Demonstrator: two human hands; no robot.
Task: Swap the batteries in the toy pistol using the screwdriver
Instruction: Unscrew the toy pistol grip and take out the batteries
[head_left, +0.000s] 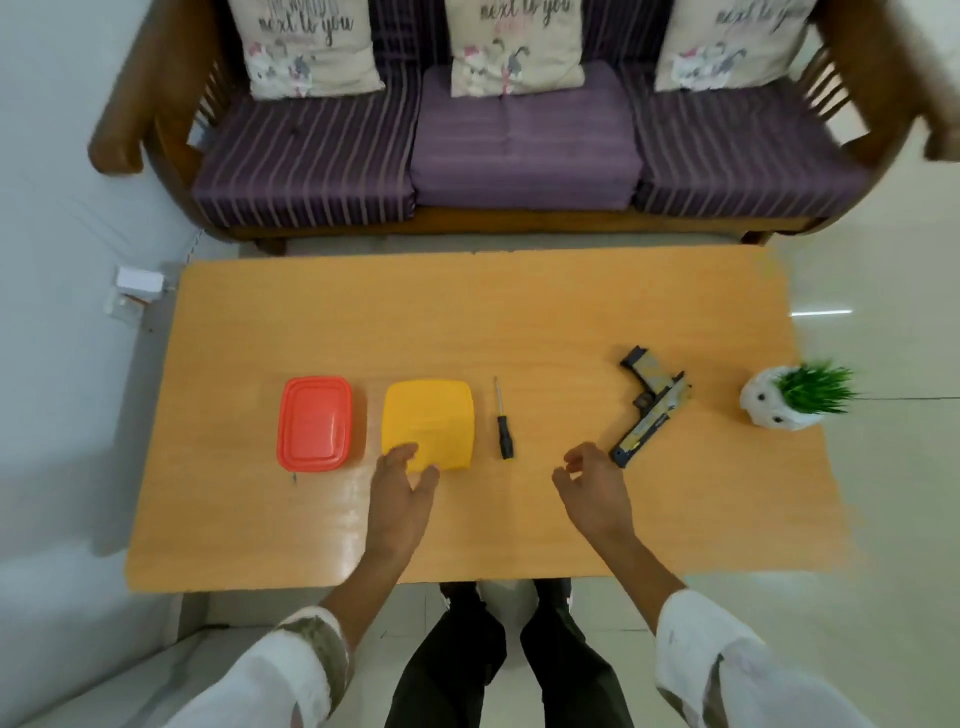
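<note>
Both hands are over the near half of the table (467, 322), holding nothing.

Left hand (402, 499): palm down, fingers (402, 453) fairly straight and slightly apart. The fingertips overlap the near-left corner of the yellow container (428, 415); can't tell if they touch it or sit just above. Thumb is spread out to the right, by the container's near edge.

Right hand (597, 493): fingers (576, 457) loosely curled and apart, nothing between them, thumb out to the left.

Toy pistol (652, 405): flat on the table, just right of and beyond the right fingers. Its near end is close to the knuckles, not touching as far as visible. The body runs diagonally away to the right.

Screwdriver (504, 426): flat on the table between the two hands, beyond both sets of fingertips. The black handle is toward the person and the shaft points away. Neither hand touches it.

Red container (314, 423): lid on, left of the left fingers, just beside the yellow one.

White pot with green plant (779, 405): well right of the right fingers, past the pistol.

Purple striped sofa (519, 156) with three printed cushions (514, 47) stands beyond the table. White sleeves are pushed up on both forearms.
</note>
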